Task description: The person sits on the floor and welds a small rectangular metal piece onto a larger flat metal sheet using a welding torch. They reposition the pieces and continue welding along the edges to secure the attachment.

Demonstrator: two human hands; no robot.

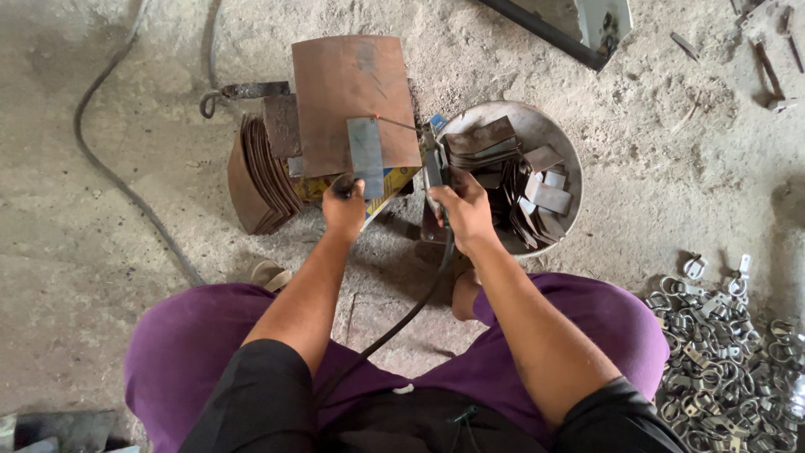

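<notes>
Head view: left hand [345, 207] fingers pinch a grey metal strip [366, 156] flat on the rusty plate [352, 101]; right hand [463, 210] grips the welding electrode holder [433, 159], rod tip glowing at the strip's far corner. Weld appears barely begun; many cut pieces fill the pan [563, 143] at right.

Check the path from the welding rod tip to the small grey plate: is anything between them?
Nothing visible. The rod runs from the electrode holder in the right hand straight to the grey plate, its glowing tip at the plate's top edge. The left hand steadies the plate's lower end.
</notes>
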